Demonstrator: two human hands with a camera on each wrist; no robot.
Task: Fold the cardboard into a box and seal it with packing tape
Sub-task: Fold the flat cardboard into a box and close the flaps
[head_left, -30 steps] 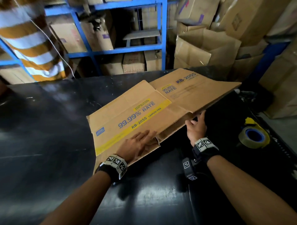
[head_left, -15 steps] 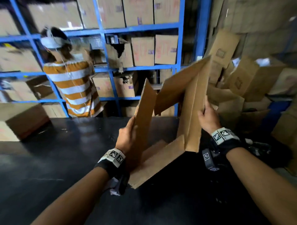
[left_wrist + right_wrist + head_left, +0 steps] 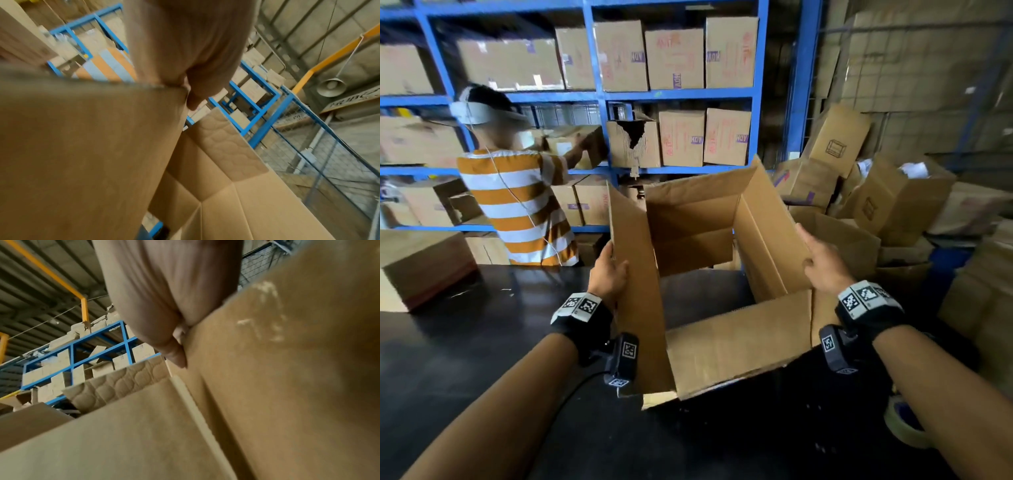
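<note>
The cardboard box (image 3: 736, 339) is held up over the black table (image 3: 465, 342), opened into a square tube with its flaps loose. My left hand (image 3: 607, 270) grips the edge of its left panel, thumb on the inner face. My right hand (image 3: 822, 260) grips the right panel's upper edge. In the left wrist view the thumb (image 3: 197, 91) hooks over the cardboard (image 3: 82, 146). The right wrist view shows the thumb (image 3: 176, 350) pressed on the panel (image 3: 287, 369). A roll of packing tape (image 3: 904, 428) lies on the table, partly hidden under my right forearm.
A person in an orange-and-white striped shirt (image 3: 517, 205) stands beyond the table at blue shelving (image 3: 756, 102) full of cartons. Loose boxes (image 3: 893, 198) pile up on the right. A closed carton (image 3: 421, 263) sits on the table's far left.
The flat cardboard was lifted off the table and stood up, then pulled apart into an open square tube. Both hands shifted from its near edge to its side panels.
</note>
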